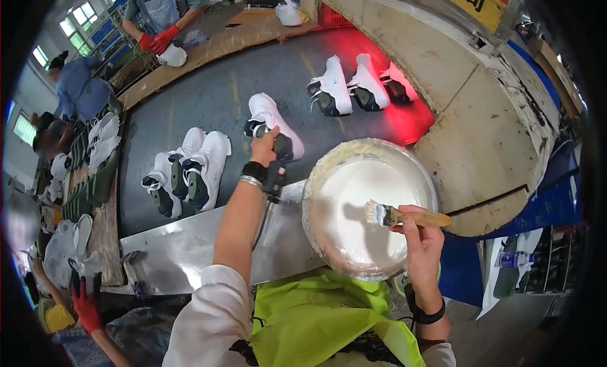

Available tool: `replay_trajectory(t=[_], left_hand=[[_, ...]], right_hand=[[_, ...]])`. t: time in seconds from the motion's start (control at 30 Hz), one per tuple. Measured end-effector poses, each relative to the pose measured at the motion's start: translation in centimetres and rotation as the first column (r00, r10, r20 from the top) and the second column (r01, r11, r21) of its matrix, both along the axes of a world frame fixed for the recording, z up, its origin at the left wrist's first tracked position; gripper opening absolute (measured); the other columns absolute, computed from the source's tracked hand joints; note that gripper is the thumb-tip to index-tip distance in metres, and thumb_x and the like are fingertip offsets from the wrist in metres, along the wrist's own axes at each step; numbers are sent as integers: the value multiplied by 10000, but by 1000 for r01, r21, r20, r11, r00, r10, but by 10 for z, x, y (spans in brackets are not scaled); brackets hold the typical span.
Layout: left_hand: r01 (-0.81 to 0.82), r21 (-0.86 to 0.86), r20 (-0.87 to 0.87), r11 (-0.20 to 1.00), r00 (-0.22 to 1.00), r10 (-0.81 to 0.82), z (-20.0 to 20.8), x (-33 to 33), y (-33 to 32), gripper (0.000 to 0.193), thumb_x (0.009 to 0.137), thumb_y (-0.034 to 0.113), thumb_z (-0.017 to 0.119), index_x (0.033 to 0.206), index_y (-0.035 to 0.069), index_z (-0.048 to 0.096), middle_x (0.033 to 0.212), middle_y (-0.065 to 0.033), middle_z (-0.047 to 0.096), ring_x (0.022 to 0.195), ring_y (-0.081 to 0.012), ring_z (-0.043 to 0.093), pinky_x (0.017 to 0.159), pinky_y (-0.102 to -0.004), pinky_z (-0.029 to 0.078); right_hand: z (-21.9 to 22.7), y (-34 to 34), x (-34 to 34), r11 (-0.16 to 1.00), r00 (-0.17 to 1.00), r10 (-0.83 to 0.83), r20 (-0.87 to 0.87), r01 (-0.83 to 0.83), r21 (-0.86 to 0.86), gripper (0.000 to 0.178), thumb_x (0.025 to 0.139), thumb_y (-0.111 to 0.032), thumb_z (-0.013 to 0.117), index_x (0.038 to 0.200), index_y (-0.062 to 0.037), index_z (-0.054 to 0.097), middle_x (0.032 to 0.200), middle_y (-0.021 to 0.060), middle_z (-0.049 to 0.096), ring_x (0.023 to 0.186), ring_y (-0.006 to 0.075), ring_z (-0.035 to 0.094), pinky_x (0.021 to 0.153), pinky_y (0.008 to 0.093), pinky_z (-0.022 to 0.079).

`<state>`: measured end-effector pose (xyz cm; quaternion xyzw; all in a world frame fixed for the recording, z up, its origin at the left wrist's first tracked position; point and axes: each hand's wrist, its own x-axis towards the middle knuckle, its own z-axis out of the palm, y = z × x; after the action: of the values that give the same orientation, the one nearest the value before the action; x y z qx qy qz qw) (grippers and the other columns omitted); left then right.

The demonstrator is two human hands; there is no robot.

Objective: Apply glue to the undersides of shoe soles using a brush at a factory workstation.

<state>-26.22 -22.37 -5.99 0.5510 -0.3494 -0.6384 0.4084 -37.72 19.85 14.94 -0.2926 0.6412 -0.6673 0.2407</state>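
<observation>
On the dark conveyor belt [208, 101], a white shoe with a dark green and black collar [286, 128] lies on its side. My left hand [264, 147] grips it at the collar, and a strap and a small device circle that wrist. In my right hand [420, 240] is a paintbrush [387, 214], its wooden handle pinched between thumb and fingers. White-coated bristles hang over a round basin [310, 206] of white liquid [354, 183]. Several similar white shoes [213, 158] stand left of my left hand. Farther right, more white shoes [335, 85] sit towards a red glow.
The belt runs into a beige machine housing [474, 82] on the right. A metal ledge [183, 240] borders its near side. Across the belt, a person in red gloves [165, 38] handles a white shoe. Another red-gloved hand [85, 304] is at lower left, near racked soles [101, 180].
</observation>
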Motion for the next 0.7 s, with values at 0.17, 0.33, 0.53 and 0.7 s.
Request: replay_trajectory(t=[0.17, 0.33, 0.53, 0.7], left_hand=[[493, 117, -431, 862, 807, -403, 79, 70, 63, 202, 900, 189, 674, 1034, 43, 630, 920, -51, 659, 800, -172, 655, 702, -339, 540], [318, 122, -286, 940, 918, -273, 75, 207, 192, 418, 940, 305, 621, 1202, -14, 556, 1103, -80, 646, 961, -171, 634, 860, -305, 501], [315, -269, 704, 910, 710, -37, 53, 251, 255, 849, 834, 452, 694, 1365, -115, 351, 1361, -273, 443, 1243, -382, 446, 1066, -431, 335], [763, -528, 845, 373, 427, 321, 82, 191, 200, 1009, 696, 471, 780, 1367, -125, 318, 1395, -313, 362, 1302, -468, 335, 1107, -493, 258]], right_hand=[[0, 9, 6, 998, 1000, 5, -23, -3, 60, 187, 965, -80, 550, 1074, 56, 619, 1080, 90, 626, 922, 125, 607, 775, 273, 544], [4, 4, 23, 993, 995, 97, -40, -94, 67, 215, 978, -104, 535, 1094, 60, 614, 1071, 93, 626, 919, 128, 604, 775, 280, 546], [5, 3, 40, 981, 982, 176, -74, -169, 99, 237, 982, -148, 550, 1096, 47, 622, 1040, 90, 636, 890, 128, 608, 767, 273, 547], [2, 11, 48, 989, 989, 139, -51, -136, 49, 230, 979, -143, 551, 1087, 45, 628, 1028, 83, 641, 871, 118, 604, 763, 270, 548]])
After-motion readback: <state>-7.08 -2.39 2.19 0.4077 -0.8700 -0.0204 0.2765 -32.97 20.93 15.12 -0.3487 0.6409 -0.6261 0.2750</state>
